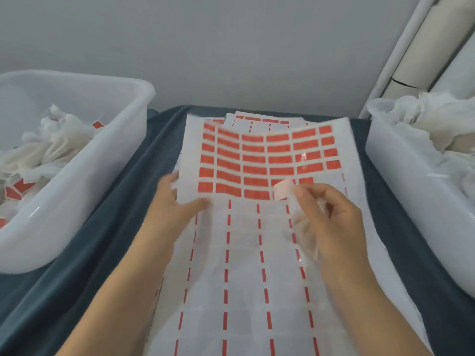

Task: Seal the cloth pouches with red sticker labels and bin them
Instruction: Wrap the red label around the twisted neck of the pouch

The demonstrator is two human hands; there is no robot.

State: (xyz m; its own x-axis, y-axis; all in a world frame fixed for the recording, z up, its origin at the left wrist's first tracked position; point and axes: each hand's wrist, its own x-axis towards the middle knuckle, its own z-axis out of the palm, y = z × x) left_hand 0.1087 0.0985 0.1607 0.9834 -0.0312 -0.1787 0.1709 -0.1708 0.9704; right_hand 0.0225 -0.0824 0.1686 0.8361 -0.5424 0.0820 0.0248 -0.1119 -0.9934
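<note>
Head view. Sticker sheet (259, 160), white backing, rows of red labels on its far part, near part stripped to red dashes; lies on blue cloth (123, 201). Left hand (177, 201): thumb and fingers pinching the sheet's left edge, lifting it. Right hand (326, 211): fingertips pinching one peeled label (282, 188), pale side showing, over the sheet's right part; a cloth pouch (308, 227) tucked under the palm. Left of the sheet: white bin (77, 176) of sealed pouches (51, 145). Right of the sheet: white bin (390, 191) of unsealed pouches (437, 119).
</note>
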